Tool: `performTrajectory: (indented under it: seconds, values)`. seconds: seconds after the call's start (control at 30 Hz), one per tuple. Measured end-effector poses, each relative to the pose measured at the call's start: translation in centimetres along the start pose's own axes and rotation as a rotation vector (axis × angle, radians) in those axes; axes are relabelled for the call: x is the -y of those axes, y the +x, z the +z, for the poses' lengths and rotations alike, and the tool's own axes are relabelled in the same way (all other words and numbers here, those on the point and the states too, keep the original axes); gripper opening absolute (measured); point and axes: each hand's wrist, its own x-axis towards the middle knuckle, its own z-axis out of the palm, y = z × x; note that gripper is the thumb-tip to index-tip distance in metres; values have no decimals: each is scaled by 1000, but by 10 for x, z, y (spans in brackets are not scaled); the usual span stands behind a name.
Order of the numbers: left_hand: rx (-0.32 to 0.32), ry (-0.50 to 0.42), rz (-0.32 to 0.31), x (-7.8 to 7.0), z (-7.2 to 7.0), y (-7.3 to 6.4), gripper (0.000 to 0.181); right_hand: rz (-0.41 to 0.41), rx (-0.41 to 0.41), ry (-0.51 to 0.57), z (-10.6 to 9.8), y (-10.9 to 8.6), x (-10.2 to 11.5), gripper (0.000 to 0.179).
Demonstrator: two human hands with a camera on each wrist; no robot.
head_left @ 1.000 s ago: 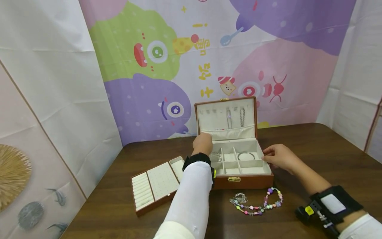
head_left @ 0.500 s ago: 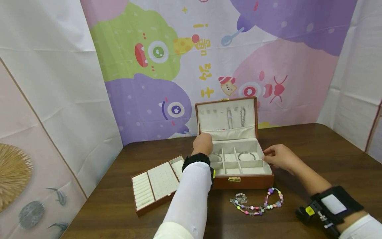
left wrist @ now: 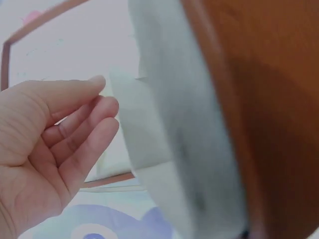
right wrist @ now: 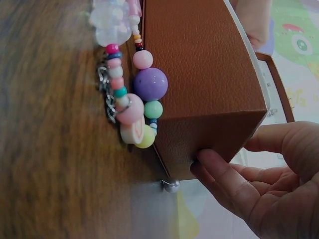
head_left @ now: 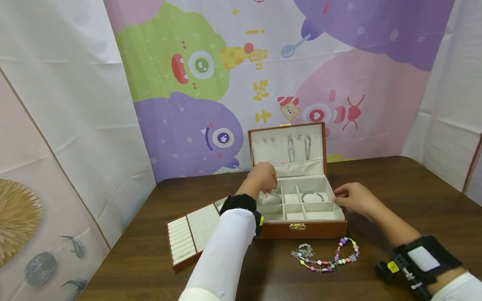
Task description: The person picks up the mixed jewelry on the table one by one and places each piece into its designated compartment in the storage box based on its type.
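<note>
On the table [head_left: 399, 188], box [head_left: 320, 230] sits open, long axis running left-right, clasp [head_left: 297, 226] facing front, lid [head_left: 282, 146] up at back. Left hand [head_left: 263, 173] near its left end, fingers [left wrist: 92, 144] half curled, seemingly empty in the washed-out wrist view. Right hand [head_left: 355, 200] pinches right wall [right wrist: 209, 132]. Beads [head_left: 341, 261] lie in front.

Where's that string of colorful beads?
In the head view, the string of beads lies on the table, right of center, in front of the jewelry box.
</note>
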Motion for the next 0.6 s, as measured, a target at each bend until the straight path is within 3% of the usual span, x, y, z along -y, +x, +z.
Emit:
performTrajectory:
  seconds: [0.43, 0.6]
  values:
    - [-27, -241, 244, 3, -8, -29, 8, -3, 2, -6, 0, -1, 1, 44]
    - [-98, -171, 351, 7, -8, -46, 10, -3, 6, 5, 0, -1, 2, 45]
